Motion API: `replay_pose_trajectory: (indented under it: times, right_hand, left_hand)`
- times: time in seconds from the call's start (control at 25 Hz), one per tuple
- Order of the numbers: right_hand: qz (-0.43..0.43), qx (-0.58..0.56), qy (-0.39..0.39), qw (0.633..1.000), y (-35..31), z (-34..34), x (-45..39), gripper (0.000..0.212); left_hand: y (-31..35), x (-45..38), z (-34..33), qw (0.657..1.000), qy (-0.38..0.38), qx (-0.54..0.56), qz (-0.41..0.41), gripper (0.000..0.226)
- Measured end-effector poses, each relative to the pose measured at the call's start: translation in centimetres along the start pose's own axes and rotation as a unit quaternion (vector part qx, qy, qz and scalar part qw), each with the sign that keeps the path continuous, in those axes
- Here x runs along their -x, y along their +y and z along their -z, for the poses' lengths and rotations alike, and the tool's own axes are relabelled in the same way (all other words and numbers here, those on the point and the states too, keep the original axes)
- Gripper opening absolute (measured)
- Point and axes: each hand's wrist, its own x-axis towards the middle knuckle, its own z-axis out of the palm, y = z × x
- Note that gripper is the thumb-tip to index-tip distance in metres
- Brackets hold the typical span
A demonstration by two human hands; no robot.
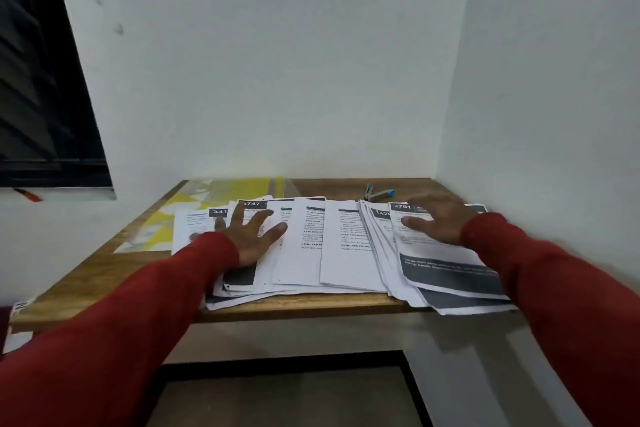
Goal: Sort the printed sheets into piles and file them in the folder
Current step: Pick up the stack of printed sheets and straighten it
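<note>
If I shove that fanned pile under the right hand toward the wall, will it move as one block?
Probably not. The pile under the right hand is loose sheets already fanned at the edges, so upper pages would likely slide over lower ones. The near ends overhang the table edge, and thin paper there would probably droop or catch. Lifted one-handed, it would likely sag.
</note>
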Motion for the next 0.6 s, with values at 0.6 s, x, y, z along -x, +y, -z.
replay_pose_trajectory:
  times: [0.6]
  right_hand:
    - [-0.19, 0.073, -0.089, 0.975, 5.0, 0.0, 1.3, 0.123]
  left_hand:
    - [15.3, -1.0, 0.6, 0.985, 0.006, -0.093, -0.147, 0.064]
